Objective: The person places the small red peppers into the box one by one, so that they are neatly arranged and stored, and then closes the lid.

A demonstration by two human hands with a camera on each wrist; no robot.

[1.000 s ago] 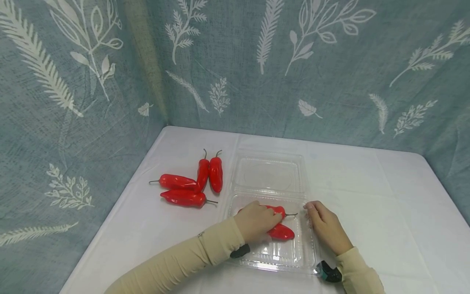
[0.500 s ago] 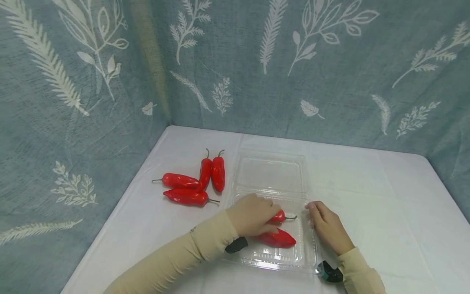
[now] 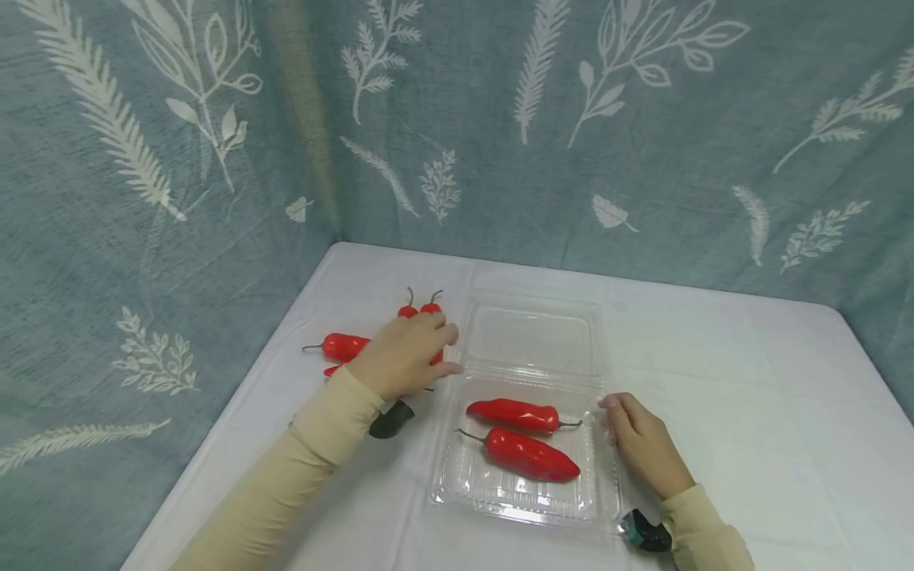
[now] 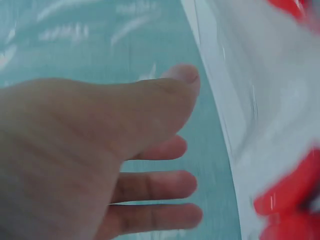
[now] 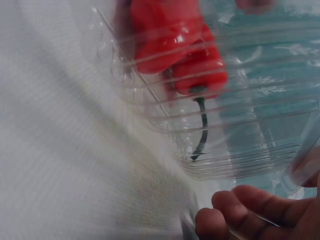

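Observation:
Two red chili peppers, one farther back and one nearer, lie side by side in the base of a clear plastic clamshell container. My left hand hovers over several loose red peppers left of it, partly hiding them. In the left wrist view that hand holds nothing, its thumb and fingers apart; blurred red peppers show at lower right. My right hand pinches the container's right rim. Through the clear wall, the right wrist view shows the peppers inside.
The container's lid lies folded back flat behind the base. A white cloth covers the table. Blue-green curtains with white leaf prints stand at the back and left.
My left hand has let go of the nearer pepper in the container and moved left and back over the loose peppers. The right hand has stayed at the rim.

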